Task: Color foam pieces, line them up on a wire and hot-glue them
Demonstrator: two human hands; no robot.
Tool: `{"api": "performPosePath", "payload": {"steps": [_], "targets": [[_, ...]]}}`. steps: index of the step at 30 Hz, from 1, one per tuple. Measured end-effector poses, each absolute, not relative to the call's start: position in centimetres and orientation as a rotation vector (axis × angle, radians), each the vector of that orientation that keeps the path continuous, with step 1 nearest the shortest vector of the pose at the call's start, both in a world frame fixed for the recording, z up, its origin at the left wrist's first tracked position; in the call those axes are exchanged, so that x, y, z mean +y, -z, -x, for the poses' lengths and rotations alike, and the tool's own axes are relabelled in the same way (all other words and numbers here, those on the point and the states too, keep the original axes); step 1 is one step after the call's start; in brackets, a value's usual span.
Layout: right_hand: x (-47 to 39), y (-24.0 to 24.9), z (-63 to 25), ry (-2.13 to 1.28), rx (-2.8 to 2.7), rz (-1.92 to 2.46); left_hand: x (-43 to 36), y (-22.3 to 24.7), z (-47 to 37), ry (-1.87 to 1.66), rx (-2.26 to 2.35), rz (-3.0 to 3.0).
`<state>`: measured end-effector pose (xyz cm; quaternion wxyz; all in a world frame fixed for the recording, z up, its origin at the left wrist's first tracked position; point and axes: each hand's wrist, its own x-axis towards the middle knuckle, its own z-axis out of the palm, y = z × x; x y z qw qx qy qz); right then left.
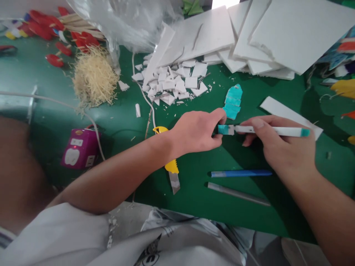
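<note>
My left hand [201,131] pinches a small white foam piece [226,129] that is partly coloured turquoise. My right hand [283,144] grips a white marker [288,131] with a turquoise end, its tip pointing left at the foam piece; whether they touch is hard to tell. Just above my left hand lie turquoise-coloured pieces [233,101] side by side on the green table. A yellow cutter [172,166] rests partly under my left forearm, blade toward me. Below my hands lie a blue pen [241,173] and a grey pen [238,194].
White foam scraps [180,83] are piled behind my left hand, with foam sheets [205,35] beyond. A pale straw bundle [95,75], a purple box [81,148] and a cable stand left. A foam strip [291,114] lies behind my right hand. Someone's arm [20,162] shows far left.
</note>
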<state>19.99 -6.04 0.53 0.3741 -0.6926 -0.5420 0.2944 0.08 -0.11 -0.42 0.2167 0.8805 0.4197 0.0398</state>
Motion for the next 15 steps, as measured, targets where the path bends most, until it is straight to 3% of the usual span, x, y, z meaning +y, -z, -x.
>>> {"api": "performPosePath", "payload": {"steps": [15], "targets": [[-5.95, -0.4, -19.83, -0.689, -1.359, 1.755, -0.16, 0.49, -0.14, -0.092, 1.176, -2.455]]}}
